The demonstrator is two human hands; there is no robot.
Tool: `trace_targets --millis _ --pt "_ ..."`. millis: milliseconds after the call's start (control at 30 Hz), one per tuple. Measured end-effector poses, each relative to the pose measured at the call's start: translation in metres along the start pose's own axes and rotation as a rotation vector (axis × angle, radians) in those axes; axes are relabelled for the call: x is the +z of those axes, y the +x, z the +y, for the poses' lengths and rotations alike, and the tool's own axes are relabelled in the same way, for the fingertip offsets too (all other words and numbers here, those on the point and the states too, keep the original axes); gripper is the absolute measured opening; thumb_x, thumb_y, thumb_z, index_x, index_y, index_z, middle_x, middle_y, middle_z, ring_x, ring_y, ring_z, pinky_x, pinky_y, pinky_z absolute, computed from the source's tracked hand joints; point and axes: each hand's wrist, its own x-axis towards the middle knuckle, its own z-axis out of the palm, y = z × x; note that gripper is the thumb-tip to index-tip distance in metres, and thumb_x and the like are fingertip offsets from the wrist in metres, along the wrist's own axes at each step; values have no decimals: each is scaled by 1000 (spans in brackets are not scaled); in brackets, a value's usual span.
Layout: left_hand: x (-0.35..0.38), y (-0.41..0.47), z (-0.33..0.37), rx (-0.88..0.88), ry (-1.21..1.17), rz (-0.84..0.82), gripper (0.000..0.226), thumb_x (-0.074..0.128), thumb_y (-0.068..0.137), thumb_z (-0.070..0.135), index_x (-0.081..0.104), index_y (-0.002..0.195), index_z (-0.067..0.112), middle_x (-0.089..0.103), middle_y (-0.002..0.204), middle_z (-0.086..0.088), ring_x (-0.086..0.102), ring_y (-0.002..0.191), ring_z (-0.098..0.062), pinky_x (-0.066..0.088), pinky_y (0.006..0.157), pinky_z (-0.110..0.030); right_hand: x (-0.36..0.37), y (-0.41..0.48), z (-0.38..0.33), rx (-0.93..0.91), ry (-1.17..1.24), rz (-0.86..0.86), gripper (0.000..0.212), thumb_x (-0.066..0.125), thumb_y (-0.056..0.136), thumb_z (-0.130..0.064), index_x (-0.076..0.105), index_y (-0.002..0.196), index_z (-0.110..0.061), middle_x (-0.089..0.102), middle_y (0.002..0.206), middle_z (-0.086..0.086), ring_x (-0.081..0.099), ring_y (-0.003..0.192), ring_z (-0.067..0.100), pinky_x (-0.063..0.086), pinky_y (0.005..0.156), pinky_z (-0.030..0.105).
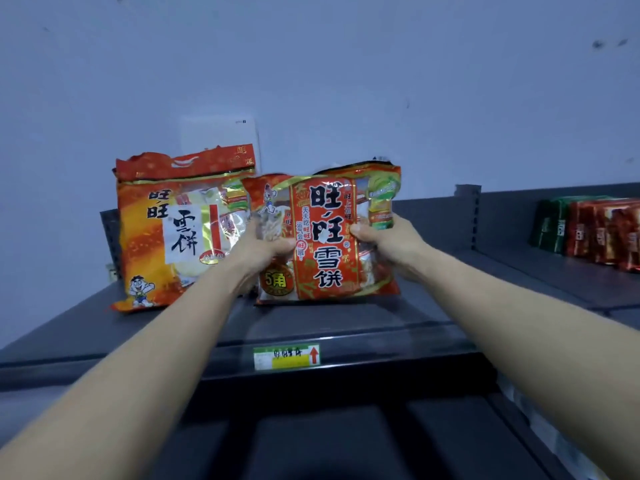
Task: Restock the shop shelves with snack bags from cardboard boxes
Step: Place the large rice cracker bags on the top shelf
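Note:
A red and orange snack bag [325,244] with large black characters stands upright on the dark top shelf [346,317]. My left hand [266,251] grips its left side and my right hand [388,237] grips its right side, thumbs on the front. Just to its left a bigger orange snack bag [173,233] with a cartoon boy stands on the same shelf, slightly overlapped by the held bag. No cardboard box is in view.
A green and yellow price label [286,356] sits on the shelf's front edge. Green and red packets [595,230] are lined up at the far right of the adjoining shelf. A pale wall rises behind. A lower dark shelf lies below.

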Motion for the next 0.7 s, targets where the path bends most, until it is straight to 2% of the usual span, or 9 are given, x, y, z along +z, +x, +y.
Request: trace_targets --millis 67,133,233,300,333,400,500,600,700 --pt "-3 20 -16 -42 71 -59 109 74 70 -7 10 150 31 52 132 -14 57 112 -30 48 96 -49 6 13 20 57 -89 -58 32 71 81 -7 58 107 -18 70 107 5 68 95 25 55 83 37" --pt "-4 39 -28 -28 149 -79 117 76 65 -9 8 150 34 46 142 -12 51 123 -32 38 107 -52 11 26 37 129 -128 -114 39 71 78 1 52 99 -26 69 110 5 67 101 27 54 87 44" --pt "-3 55 -34 20 209 -30 108 70 72 -13 8 152 26 48 141 -7 51 120 -25 43 99 -38 14 42 49 145 -105 -77 42 70 77 8 50 97 -24 69 111 9 66 103 30 52 90 53" --pt "-2 65 -39 60 249 20 101 69 76 -11 11 152 23 51 132 -2 50 112 -18 43 91 -30 18 52 52 131 -114 -25 44 69 78 8 51 109 -17 70 108 8 67 99 29 54 86 54" --pt "-2 69 -42 73 263 44 100 70 76 -9 12 151 23 50 133 -2 50 114 -18 42 93 -29 21 55 53 127 -134 -7 48 70 78 6 49 115 -16 70 108 8 67 99 29 55 84 55" --pt "-2 75 -48 98 298 81 100 73 75 -3 14 150 26 47 139 -3 48 125 -22 41 105 -38 24 60 56 117 -195 26 55 73 77 -1 45 122 -18 68 110 5 67 100 28 57 78 52" --pt "0 78 -54 121 355 108 97 77 74 6 18 148 28 42 143 -7 44 132 -28 39 108 -50 23 56 58 93 -242 64 64 77 77 -11 38 127 -21 64 113 -2 65 101 24 60 70 42" --pt "3 75 -52 100 437 150 93 75 78 11 16 149 18 33 149 -11 38 136 -30 35 111 -49 21 50 61 85 -327 132 84 84 67 -27 32 132 -20 58 121 0 62 107 25 56 84 49" --pt "6 64 -46 106 493 182 91 76 78 14 18 148 12 35 147 -14 41 132 -32 36 110 -47 15 45 67 52 -439 179 118 82 41 -55 26 139 -23 49 134 8 55 120 33 51 92 53"
